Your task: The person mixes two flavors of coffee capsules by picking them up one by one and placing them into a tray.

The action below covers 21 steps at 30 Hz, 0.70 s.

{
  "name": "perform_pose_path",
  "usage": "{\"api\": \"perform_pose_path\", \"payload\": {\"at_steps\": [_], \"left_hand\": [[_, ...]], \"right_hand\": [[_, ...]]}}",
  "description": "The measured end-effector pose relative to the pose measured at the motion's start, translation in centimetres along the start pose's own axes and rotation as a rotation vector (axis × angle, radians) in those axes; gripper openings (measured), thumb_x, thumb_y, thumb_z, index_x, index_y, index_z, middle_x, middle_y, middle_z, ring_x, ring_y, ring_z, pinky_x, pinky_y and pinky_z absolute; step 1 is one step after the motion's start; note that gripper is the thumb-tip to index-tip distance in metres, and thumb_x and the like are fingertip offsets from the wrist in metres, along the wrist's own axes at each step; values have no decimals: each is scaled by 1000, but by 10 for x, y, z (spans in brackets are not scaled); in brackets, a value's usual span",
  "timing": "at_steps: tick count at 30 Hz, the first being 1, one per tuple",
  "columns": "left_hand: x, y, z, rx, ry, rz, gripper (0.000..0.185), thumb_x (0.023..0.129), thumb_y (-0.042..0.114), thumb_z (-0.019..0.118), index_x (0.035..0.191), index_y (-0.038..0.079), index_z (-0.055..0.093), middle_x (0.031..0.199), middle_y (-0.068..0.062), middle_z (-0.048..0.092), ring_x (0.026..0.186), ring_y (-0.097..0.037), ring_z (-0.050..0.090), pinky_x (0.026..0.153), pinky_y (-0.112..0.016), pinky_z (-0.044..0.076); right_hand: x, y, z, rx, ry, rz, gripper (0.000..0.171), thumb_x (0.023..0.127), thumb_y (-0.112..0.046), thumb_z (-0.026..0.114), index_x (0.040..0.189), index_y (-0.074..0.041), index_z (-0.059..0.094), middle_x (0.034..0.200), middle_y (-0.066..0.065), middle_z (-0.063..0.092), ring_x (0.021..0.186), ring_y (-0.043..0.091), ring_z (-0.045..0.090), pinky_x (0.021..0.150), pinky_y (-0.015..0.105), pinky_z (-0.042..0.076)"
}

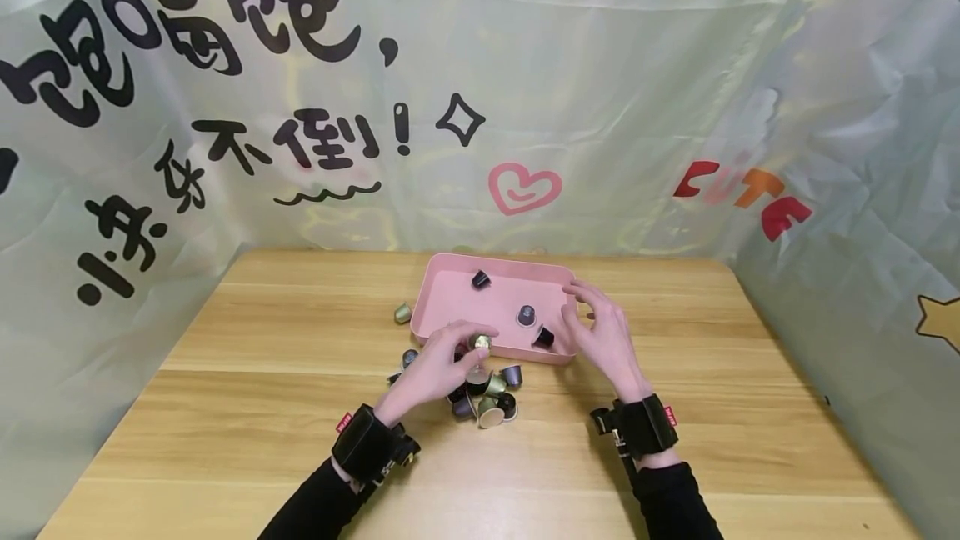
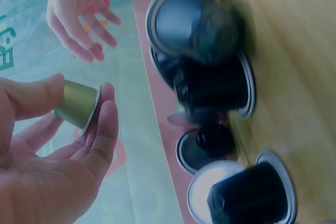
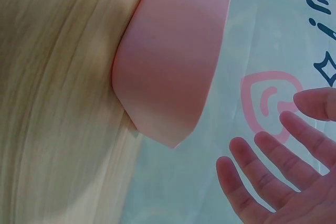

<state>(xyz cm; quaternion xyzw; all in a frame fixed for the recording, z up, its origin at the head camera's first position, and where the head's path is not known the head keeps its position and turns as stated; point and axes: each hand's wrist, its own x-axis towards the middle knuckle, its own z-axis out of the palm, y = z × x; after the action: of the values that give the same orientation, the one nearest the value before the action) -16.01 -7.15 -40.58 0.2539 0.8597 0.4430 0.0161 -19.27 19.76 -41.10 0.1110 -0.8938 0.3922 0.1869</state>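
Note:
Between thumb and fingers, my left hand (image 1: pixel 435 363) pinches a green coffee capsule (image 2: pixel 77 103), held up near the front rim of a pink tray (image 1: pixel 447 304). My right hand (image 1: pixel 607 346) hovers by the tray's right end with fingers spread and relaxed, holding nothing. Inside the tray lie a black capsule (image 1: pixel 481 279), a grey-purple capsule (image 1: pixel 527 316) and another dark capsule (image 1: pixel 543 337). Below the left hand, several mixed capsules lie piled on the table, among them a pale-lidded green one (image 1: pixel 491 413) and a purple one (image 1: pixel 512 375); the hand partly hides this pile.
A lone green capsule (image 1: pixel 402 313) stands just left of the tray on the wooden table (image 1: pixel 285 407). Behind and at the sides hangs a printed cloth (image 1: pixel 600 107), meeting the table's back edge.

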Motion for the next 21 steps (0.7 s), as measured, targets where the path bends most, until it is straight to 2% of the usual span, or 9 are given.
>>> {"api": "perform_pose_path", "payload": {"at_steps": [6, 10, 15, 21], "left_hand": [[8, -3, -9, 18, 67, -23, 31, 97, 10, 63, 128, 8, 66, 105, -7, 68, 89, -13, 59, 80, -25, 51], [13, -5, -16, 5, 91, -33, 30, 97, 9, 63, 127, 6, 66, 105, -10, 68, 91, -15, 59, 80, -25, 51], [18, -8, -23, -36, 93, -41, 29, 98, 6, 61, 127, 1, 65, 105, -15, 63, 85, -23, 64, 74, -22, 52], [25, -15, -30, 23, 100, -46, 29, 98, 7, 62, 126, 2, 66, 104, -14, 65, 85, -18, 61, 78, -27, 52]], "right_hand": [[1, 0, 0, 2, 0, 5, 34, 96, -11, 62, 128, 0, 65, 143, 22, 58, 126, 40, 59, 93, 58, 55], [1, -1, 0, 4, 1, 4, 34, 96, -10, 62, 128, 0, 66, 143, 22, 58, 129, 41, 57, 94, 58, 55], [1, -1, -1, 3, 3, 0, 34, 95, -10, 62, 127, 0, 66, 142, 23, 59, 127, 41, 58, 93, 58, 55], [1, -2, -1, -4, 0, 7, 34, 95, -11, 62, 128, 0, 65, 141, 22, 59, 124, 40, 61, 93, 57, 55]]}}
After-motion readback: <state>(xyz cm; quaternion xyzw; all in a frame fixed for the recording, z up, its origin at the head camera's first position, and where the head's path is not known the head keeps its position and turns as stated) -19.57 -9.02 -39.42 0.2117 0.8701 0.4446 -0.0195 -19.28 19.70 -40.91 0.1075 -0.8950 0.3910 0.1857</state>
